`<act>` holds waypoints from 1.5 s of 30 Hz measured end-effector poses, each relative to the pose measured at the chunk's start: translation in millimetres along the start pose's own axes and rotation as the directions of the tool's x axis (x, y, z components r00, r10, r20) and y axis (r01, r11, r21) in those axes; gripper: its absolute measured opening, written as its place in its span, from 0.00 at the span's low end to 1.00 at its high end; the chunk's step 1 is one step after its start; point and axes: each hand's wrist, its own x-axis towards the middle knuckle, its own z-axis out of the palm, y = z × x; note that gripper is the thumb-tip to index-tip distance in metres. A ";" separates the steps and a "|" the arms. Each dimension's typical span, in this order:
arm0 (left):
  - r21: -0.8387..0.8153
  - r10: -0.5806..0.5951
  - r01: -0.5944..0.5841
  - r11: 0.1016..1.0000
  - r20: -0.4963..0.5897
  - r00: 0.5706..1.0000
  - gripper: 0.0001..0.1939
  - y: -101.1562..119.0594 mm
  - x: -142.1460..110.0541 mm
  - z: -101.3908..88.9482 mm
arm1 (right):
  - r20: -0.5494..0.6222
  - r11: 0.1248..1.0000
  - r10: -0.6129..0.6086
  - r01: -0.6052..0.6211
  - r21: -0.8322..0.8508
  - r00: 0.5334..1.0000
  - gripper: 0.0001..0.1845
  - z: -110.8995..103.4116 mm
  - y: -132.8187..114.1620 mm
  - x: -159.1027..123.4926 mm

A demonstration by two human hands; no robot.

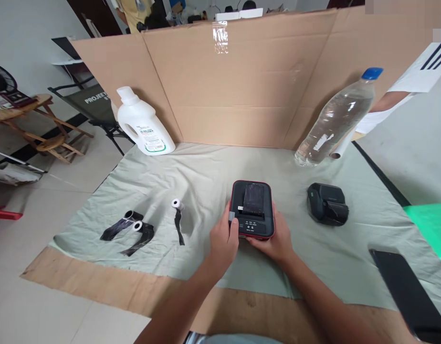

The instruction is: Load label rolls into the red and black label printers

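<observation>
Between my two hands is a portable printer (252, 222), a flat black unit with a red edge, small marked buttons at its near end and a dark glossy panel on top. My left hand (224, 236) grips its left side, with the thumb at the near left corner. The right side and near edge are held by my right hand (278, 239), its fingers partly hidden beneath. To the right lies a second, rounded black printer (328, 204). Left of my hands are a small white-cored roll (177, 204) with a dark strip and two larger dark film rolls (129, 216) (143, 234).
A cardboard screen (238, 91) stands behind the cloth-covered table (213, 165). A white jug (145, 126) leans at back left, a clear blue-capped bottle (337, 122) at back right. A black phone-like slab (408, 289) lies at front right. Another person's sleeve (421, 71) shows at right.
</observation>
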 end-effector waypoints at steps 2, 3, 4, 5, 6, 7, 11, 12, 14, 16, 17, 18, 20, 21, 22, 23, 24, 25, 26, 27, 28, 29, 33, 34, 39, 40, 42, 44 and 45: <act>0.022 0.012 -0.012 1.000 0.000 1.000 0.28 -2.2 0.6 -1.2 | 0.004 1.000 0.011 -0.011 -0.019 1.000 0.66 1.0 -1.9 -1.9; 0.036 0.026 -0.026 0.999 0.002 1.000 0.28 -3.7 1.0 -1.7 | 0.005 1.000 0.016 -0.016 -0.026 1.000 0.66 1.2 -2.6 -2.7; 0.050 0.053 -0.053 0.997 0.005 0.999 0.28 -5.5 1.3 -2.3 | 0.003 0.999 0.018 -0.018 -0.031 1.000 0.66 1.3 -3.2 -3.2; 0.062 0.095 -0.095 0.994 0.001 0.995 0.28 -7.5 1.5 -3.0 | -0.004 0.999 0.013 -0.013 -0.032 1.000 0.66 1.1 -3.6 -3.4; 0.074 0.153 -0.151 0.986 -0.018 0.988 0.27 -9.7 1.6 -4.0 | -0.014 1.000 0.003 -0.003 -0.030 1.000 0.66 0.6 -3.9 -3.2; 0.087 0.223 -0.218 0.972 -0.049 0.974 0.27 -11.8 1.6 -5.2 | -0.027 1.000 -0.014 0.013 -0.024 1.000 0.66 -0.1 -4.1 -2.7; 0.159 0.494 -0.473 0.866 -0.131 0.860 0.22 -18.3 2.3 -11.6 | -0.050 0.996 -0.093 0.094 0.014 0.994 0.63 -4.5 -3.0 1.0; 0.166 0.528 -0.507 0.846 -0.125 0.840 0.21 -19.2 3.0 -13.1 | -0.047 0.994 -0.106 0.107 0.018 0.993 0.63 -5.5 -2.4 1.8; 0.153 0.559 -0.541 0.827 -0.119 0.821 0.20 -20.7 4.9 -15.4 | -0.044 0.992 -0.121 0.122 0.021 0.992 0.62 -7.0 -0.8 2.9; 0.111 0.566 -0.555 0.824 -0.133 0.814 0.18 -22.0 7.6 -16.3 | -0.046 0.991 -0.130 0.131 0.020 0.991 0.60 -7.6 0.6 3.6; 0.083 0.567 -0.561 0.823 -0.136 0.812 0.18 -22.7 9.1 -16.1 | -0.051 0.990 -0.136 0.137 0.017 0.989 0.58 -7.7 1.3 3.9; 0.055 0.565 -0.564 0.824 -0.143 0.812 0.17 -23.2 10.8 -15.5 | -0.056 0.990 -0.142 0.143 0.011 0.988 0.57 -7.7 1.9 4.1; 0.019 0.550 -0.555 0.832 -0.166 0.818 0.17 -23.5 14.5 -13.2 | -0.066 0.988 -0.155 0.155 -0.003 0.986 0.56 -7.4 2.9 4.7; 0.009 0.539 -0.546 0.837 -0.183 0.822 0.17 -23.2 16.4 -11.6 | -0.071 0.987 -0.160 0.159 -0.011 0.985 0.55 -7.2 3.4 5.0; 0.003 0.527 -0.537 0.844 -0.198 0.827 0.18 -22.6 18.2 -10.0 | -0.074 0.986 -0.165 0.164 -0.018 0.984 0.55 -7.0 3.9 5.3; 0.000 0.518 -0.529 0.848 -0.209 0.830 0.18 -22.0 19.8 -8.5 | -0.076 0.986 -0.169 0.167 -0.024 0.983 0.55 -6.8 4.3 5.5; 0.001 0.512 -0.525 0.851 -0.214 0.832 0.18 -21.4 21.2 -7.2 | -0.078 0.985 -0.173 0.171 -0.030 0.982 0.55 -6.4 4.7 5.6; 0.004 0.509 -0.520 0.854 -0.213 0.834 0.18 -21.2 22.3 -6.2 | -0.081 0.984 -0.178 0.175 -0.035 0.981 0.55 -6.1 5.1 5.6; 0.011 0.506 -0.516 0.857 -0.212 0.836 0.18 -21.3 23.2 -5.5 | -0.083 0.983 -0.181 0.178 -0.040 0.980 0.55 -5.6 5.5 5.5; 0.023 0.505 -0.512 0.858 -0.209 0.837 0.19 -21.8 23.8 -5.0 | -0.085 0.983 -0.183 0.180 -0.045 0.979 0.55 -5.2 5.9 5.4; 0.035 0.507 -0.511 0.859 -0.205 0.837 0.20 -22.7 24.3 -4.6 | -0.087 0.982 -0.185 0.181 -0.050 0.979 0.55 -4.7 6.3 5.2; 0.045 0.510 -0.513 0.857 -0.203 0.836 0.20 -23.9 24.7 -4.4 | -0.089 0.982 -0.185 0.180 -0.055 0.979 0.55 -4.2 6.6 5.0; 0.052 0.522 -0.524 0.850 -0.213 0.826 0.22 -28.9 25.8 -3.4 | -0.083 0.984 -0.173 0.169 -0.053 0.982 0.55 -2.2 7.4 4.6; 0.048 0.521 -0.524 0.850 -0.220 0.825 0.22 -29.9 26.1 -3.1 | -0.084 0.985 -0.171 0.168 -0.045 0.982 0.54 -1.8 7.5 4.5; 0.035 0.509 -0.513 0.858 -0.193 0.839 0.24 -34.9 28.6 -3.2 | -0.081 0.989 -0.148 0.147 -0.009 0.986 0.53 -0.5 7.6 3.5; 0.034 0.510 -0.513 0.858 -0.184 0.840 0.24 -35.9 28.8 -3.5 | -0.072 0.990 -0.138 0.138 -0.010 0.988 0.53 -0.5 7.7 3.3; 0.030 0.523 -0.526 0.850 -0.169 0.836 0.25 -37.2 28.2 -4.6 | -0.060 0.992 -0.127 0.126 -0.016 0.990 0.53 -0.8 7.7 3.0; 0.022 0.541 -0.545 0.838 -0.156 0.827 0.25 -37.7 26.6 -5.9 | -0.058 0.992 -0.129 0.128 -0.015 0.990 0.52 -1.5 7.2 2.9; 0.013 0.548 -0.553 0.833 -0.156 0.822 0.24 -37.7 25.4 -6.6 | -0.060 0.991 -0.135 0.135 -0.010 0.989 0.52 -1.8 6.8 2.9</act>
